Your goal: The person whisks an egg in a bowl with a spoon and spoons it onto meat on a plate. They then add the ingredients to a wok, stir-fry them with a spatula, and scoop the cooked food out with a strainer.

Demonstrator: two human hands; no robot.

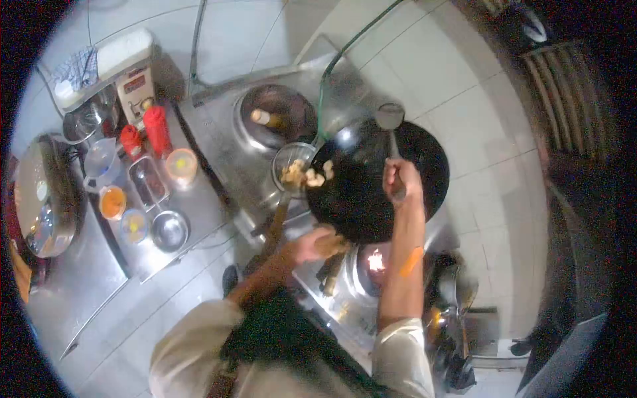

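Observation:
A large black wok is tilted above the burner, its left rim beside a round strainer. Pale chunks of food lie in the strainer and at the wok's edge. My left hand is closed on a tan cloth at the wok's near rim. My right hand grips the handle of a metal ladle, whose bowl is over the wok's far rim. An orange strip is on my right forearm.
A flame burns below the wok. Behind the strainer sits another pan on a burner. To the left, a steel counter holds red bottles, a metal bowl and several small containers. A green hose runs down behind.

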